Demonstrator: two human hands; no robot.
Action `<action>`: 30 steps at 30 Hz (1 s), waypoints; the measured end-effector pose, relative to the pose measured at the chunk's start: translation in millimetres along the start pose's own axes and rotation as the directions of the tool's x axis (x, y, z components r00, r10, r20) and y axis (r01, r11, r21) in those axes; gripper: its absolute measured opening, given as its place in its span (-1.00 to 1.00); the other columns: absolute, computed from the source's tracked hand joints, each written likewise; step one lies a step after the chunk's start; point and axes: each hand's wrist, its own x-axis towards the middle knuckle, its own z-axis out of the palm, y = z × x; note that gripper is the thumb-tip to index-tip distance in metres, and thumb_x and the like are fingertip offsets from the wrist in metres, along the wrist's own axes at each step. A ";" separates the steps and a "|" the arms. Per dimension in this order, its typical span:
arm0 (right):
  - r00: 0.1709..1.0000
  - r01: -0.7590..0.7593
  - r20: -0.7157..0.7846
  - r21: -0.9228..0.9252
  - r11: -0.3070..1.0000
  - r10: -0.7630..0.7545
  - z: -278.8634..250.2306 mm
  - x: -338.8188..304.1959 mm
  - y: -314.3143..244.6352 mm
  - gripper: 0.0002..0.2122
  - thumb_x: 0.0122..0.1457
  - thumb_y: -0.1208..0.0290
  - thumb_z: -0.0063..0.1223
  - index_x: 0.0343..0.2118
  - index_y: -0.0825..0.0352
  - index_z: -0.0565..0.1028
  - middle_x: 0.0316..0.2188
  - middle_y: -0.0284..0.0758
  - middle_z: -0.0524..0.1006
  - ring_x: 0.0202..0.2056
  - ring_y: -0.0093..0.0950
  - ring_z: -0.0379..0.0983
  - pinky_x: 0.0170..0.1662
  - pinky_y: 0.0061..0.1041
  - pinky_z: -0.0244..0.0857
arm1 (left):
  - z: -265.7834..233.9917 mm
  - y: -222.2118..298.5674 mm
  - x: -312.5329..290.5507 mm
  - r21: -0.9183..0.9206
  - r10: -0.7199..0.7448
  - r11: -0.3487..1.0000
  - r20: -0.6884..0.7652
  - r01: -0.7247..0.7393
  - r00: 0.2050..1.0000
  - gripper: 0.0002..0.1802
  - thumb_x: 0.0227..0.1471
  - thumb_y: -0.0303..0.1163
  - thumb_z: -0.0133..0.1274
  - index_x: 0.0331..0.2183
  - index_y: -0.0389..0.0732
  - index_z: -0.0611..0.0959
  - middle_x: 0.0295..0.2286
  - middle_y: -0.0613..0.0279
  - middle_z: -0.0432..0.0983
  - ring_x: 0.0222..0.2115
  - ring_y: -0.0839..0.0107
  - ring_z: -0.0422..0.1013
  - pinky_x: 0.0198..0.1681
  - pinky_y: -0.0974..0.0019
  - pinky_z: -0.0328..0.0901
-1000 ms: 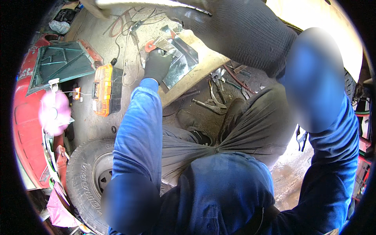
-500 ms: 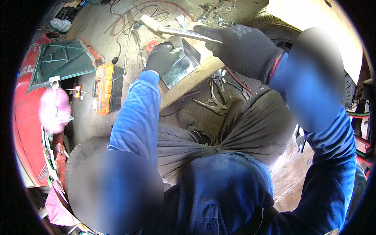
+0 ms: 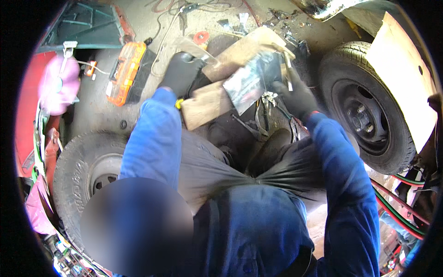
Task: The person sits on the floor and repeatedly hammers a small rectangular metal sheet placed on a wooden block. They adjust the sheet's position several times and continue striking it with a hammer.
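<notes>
A bent piece of shiny sheet metal (image 3: 249, 83) is seen just above the middle of the frame, lying against a wooden board (image 3: 217, 99) that runs from the centre up toward the top. The left hand (image 3: 181, 74), in a dark glove, is placed at the board's upper-left edge, fingers curled down on it; whether anything is gripped cannot be told. The right hand (image 3: 297, 97), also gloved, is closed around a thin metal rod (image 3: 287, 69) at the right edge of the sheet metal. An orange tool case (image 3: 121, 74) is noted on the concrete floor (image 3: 99, 117) at upper left. One wheel (image 3: 364, 108) is seen at right, another tyre (image 3: 85, 171) at lower left. Blue sleeves enter from the lower edge.
</notes>
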 end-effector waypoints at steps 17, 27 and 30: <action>0.824 -0.520 0.076 -0.294 0.802 0.562 121.0 24.0 132.7 -0.47 0.28 0.03 0.09 0.26 0.15 0.55 0.07 0.05 0.64 0.09 0.02 0.61 0.19 -0.02 0.42 | -75.9 -17.7 21.5 0.156 0.336 0.938 -0.184 -0.310 0.924 -0.71 0.25 -0.46 0.23 0.01 -0.09 0.77 -0.28 0.16 0.70 -0.24 0.43 0.63 -0.14 0.32 0.49; 0.995 0.078 0.093 -0.673 0.735 -0.021 186.0 -11.6 156.5 -0.53 0.28 0.05 0.15 0.08 0.32 0.51 -0.12 -0.13 0.71 -0.16 -0.05 0.69 -0.09 0.05 0.50 | -132.0 -94.8 -9.6 -0.043 -0.234 0.972 -0.045 0.232 0.971 -0.75 0.28 -0.48 0.11 -0.05 -0.31 0.74 -0.22 0.13 0.73 -0.17 0.33 0.64 -0.02 0.24 0.50; 0.851 -0.333 0.201 -0.508 0.795 0.485 203.6 -21.9 136.5 -0.35 0.14 0.00 0.35 0.22 0.25 0.44 0.13 0.07 0.54 0.24 0.08 0.44 0.25 0.10 0.34 | -65.1 -117.7 -48.4 0.352 -0.133 0.929 0.038 0.112 0.990 -0.51 0.14 -0.15 0.34 -0.03 -0.31 0.72 -0.34 0.21 0.68 -0.30 0.33 0.58 -0.18 0.12 0.45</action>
